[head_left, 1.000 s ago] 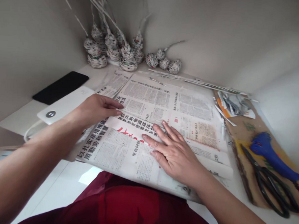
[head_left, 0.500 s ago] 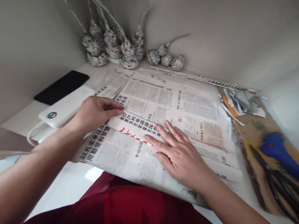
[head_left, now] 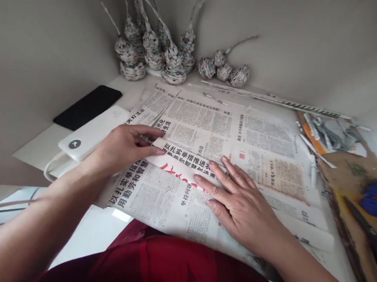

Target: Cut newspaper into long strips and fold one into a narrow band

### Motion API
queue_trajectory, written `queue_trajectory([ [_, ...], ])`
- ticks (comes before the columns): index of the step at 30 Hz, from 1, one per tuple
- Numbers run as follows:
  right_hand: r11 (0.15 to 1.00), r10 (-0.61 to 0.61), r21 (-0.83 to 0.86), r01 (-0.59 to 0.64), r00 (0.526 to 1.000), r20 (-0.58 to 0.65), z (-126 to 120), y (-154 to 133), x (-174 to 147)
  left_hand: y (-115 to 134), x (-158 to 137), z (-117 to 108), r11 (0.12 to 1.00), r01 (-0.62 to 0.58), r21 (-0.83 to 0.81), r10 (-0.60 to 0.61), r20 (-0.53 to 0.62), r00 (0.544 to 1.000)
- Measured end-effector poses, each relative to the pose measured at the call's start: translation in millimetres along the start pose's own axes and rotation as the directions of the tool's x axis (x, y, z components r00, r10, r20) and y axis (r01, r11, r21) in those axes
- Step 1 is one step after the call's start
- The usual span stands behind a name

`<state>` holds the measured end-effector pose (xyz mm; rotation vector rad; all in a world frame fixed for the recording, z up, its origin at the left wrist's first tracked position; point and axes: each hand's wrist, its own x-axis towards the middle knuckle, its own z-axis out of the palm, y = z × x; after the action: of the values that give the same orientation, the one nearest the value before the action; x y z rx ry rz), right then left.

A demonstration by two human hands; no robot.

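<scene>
A folded newspaper strip point(head_left: 174, 158), with black characters and red lettering, lies across larger newspaper sheets point(head_left: 162, 203) on the table. At its left end my left hand point(head_left: 127, 148) pinches the strip's edge between thumb and fingers. My right hand point(head_left: 239, 199) rests flat on the strip's right part, fingers stretched and a little apart. Beneath the strip, the sheets carry dense print, and one margin bears large black characters. Part of the strip is hidden under my right fingers.
Left of the sheets lie a black phone point(head_left: 88, 107) and a white power bank point(head_left: 93, 129) with a cable. Woven paper gourds point(head_left: 174, 65) and small woven balls point(head_left: 224, 71) stand along the wall. Paper rods point(head_left: 274, 101), cardboard point(head_left: 342, 178), scissors point(head_left: 361, 217) and a blue object point(head_left: 376, 197) are rightward.
The camera view has shifted, so the things on the table appear farther right. My left hand still pinches the strip and my right hand stays flat on it.
</scene>
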<state>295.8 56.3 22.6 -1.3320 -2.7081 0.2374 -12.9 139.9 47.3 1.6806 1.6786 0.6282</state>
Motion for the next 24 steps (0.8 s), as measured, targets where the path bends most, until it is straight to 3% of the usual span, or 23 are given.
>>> queue_trajectory([
  [6, 1.0, -0.01, -0.016, 0.01, 1.0, -0.007, 0, 1, -1, -7, -9, 11, 0.963, -0.23, 0.142, 0.242, -0.079, 0.967],
  [9, 1.0, -0.011, -0.011, 0.011, 1.0, -0.006, -1, 0, -1, -9, -15, 13, 0.851, -0.37, 0.373, 0.437, -0.11, 0.893],
  [12, 1.0, -0.006, -0.007, 0.006, 1.0, -0.003, -1, -1, 0, -7, -32, 20, 0.679, -0.426, 0.599, 0.61, -0.136, 0.781],
  [14, 1.0, -0.002, -0.007, 0.002, 1.0, -0.008, 0, -1, 0, -3, -50, 31, 0.575, -0.526, 0.627, 0.715, -0.072, 0.695],
  [16, 1.0, -0.004, -0.006, 0.004, 1.0, -0.022, 1, -1, 0, 3, -70, 47, 0.475, -0.71, 0.52, 0.788, 0.108, 0.607],
  [19, 1.0, -0.01, -0.007, 0.01, 0.999, -0.033, 2, 0, 0, 10, -92, 71, 0.387, -0.823, 0.416, 0.782, 0.326, 0.532],
  [21, 1.0, -0.013, -0.01, 0.013, 0.999, -0.035, 3, 0, -1, 10, -98, 81, 0.347, -0.829, 0.438, 0.767, 0.377, 0.52],
  [24, 1.0, -0.011, -0.025, 0.01, 0.999, -0.041, 4, -1, -1, 8, -98, 84, 0.34, -0.808, 0.48, 0.749, 0.382, 0.542],
])
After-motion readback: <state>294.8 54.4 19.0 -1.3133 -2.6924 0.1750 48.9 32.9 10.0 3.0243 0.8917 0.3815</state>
